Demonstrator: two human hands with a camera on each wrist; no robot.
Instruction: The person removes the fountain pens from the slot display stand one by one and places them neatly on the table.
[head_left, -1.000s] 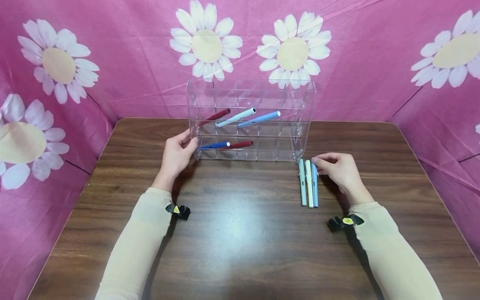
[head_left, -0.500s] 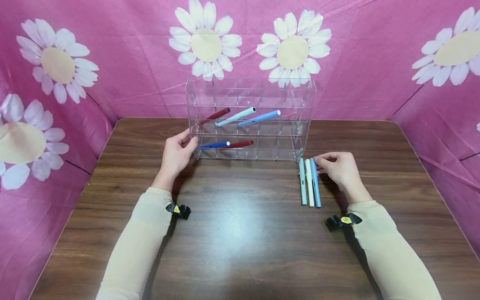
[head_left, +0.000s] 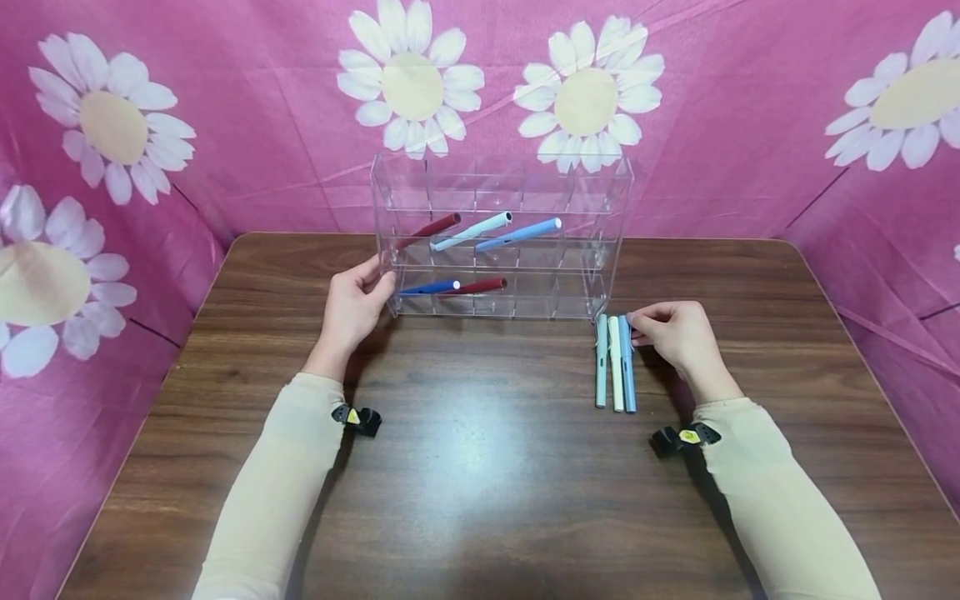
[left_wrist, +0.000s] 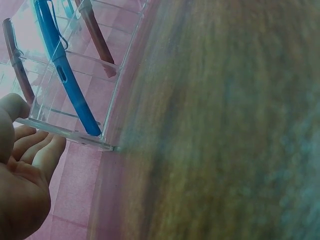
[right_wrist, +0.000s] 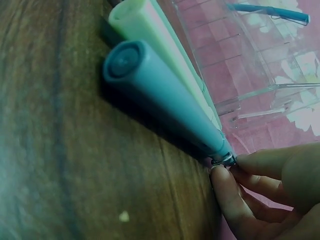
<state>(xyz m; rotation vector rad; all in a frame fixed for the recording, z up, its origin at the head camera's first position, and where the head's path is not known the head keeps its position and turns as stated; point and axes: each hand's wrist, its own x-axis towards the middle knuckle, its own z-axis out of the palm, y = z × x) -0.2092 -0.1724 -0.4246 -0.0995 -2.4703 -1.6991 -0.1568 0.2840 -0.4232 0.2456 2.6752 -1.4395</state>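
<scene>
A clear acrylic pen rack (head_left: 495,304) stands at the back of the table. My left hand (head_left: 352,308) grips its left side wall, thumb on one face and fingers on the other in the left wrist view. Dark red, pale blue and blue pens lean in its compartments, including a blue pen (left_wrist: 67,75) near that hand. To the right, my right hand (head_left: 678,333) pinches the far, clip end of a blue pen (head_left: 627,367) between thumb and fingers. Close beside it lie a cream pen (head_left: 616,367) and a grey-green pen (head_left: 602,367), both roughly parallel on the table.
The brown wood-grain table (head_left: 465,500) reaches toward me from the rack. A pink cloth (head_left: 262,125) printed with white daisies hangs behind and at both sides. The rack's front right corner is right by the pens' far ends.
The blue pen in my right hand swung slightly outward at its near end, then back left against the other pens, which shifted a little left. My left hand stays on the rack.
</scene>
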